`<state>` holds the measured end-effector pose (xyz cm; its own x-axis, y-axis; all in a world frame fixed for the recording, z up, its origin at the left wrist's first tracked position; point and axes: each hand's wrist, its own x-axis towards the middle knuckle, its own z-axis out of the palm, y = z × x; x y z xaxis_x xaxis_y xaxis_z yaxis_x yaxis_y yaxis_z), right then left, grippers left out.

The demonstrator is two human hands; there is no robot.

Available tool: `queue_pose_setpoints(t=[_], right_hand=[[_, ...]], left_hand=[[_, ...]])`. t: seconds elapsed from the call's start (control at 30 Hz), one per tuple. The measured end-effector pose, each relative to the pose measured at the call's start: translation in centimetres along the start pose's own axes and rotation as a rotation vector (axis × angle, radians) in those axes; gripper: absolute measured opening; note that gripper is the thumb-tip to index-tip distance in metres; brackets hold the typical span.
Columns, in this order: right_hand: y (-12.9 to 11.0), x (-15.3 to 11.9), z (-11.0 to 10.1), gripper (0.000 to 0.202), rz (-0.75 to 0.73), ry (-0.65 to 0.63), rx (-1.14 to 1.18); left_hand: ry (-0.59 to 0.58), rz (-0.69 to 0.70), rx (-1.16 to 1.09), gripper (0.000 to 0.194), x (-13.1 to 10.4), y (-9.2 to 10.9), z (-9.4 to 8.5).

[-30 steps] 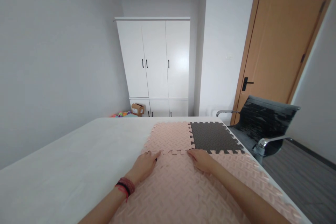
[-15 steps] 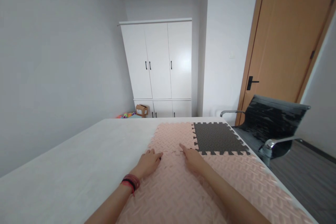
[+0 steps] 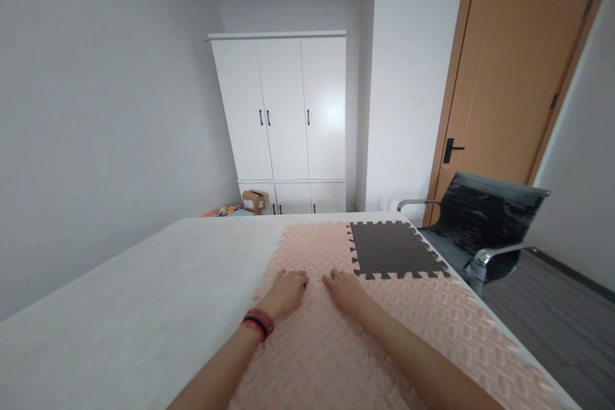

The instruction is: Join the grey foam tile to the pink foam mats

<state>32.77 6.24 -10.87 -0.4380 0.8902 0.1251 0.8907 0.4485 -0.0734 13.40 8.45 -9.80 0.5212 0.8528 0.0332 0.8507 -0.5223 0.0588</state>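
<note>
Your left hand (image 3: 287,290) lay flat, fingers spread, pressing the pink foam mat tile (image 3: 336,346) on the white table (image 3: 144,307). Your right hand (image 3: 346,289), at its 3 o'clock, also flat, gripped nothing; both likely seating the toothed seam. Pink tread-pattern tiles interlocked; dark grey tile (image 3: 391,248) sat at 1 o'clock.

Pink foam mats (image 3: 336,333) lie flat on the table, interlocked, with a dark mat (image 3: 391,248) joined at the far right.
</note>
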Motion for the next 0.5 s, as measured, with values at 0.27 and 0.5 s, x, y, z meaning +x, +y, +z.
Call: queue_pose_setpoints(t=[0.27,0.5], right_hand=[[6.4,-2.2,-0.3,0.053,0.089,0.034,0.092],[8.8,-0.3,-1.2,0.032,0.113,-0.041,0.084]], left_hand=[[-0.040,-0.027,-0.007,0.032,0.4,-0.5,-0.7],[-0.013,-0.074,0.025,0.032,1.4,-0.4,-0.6]])
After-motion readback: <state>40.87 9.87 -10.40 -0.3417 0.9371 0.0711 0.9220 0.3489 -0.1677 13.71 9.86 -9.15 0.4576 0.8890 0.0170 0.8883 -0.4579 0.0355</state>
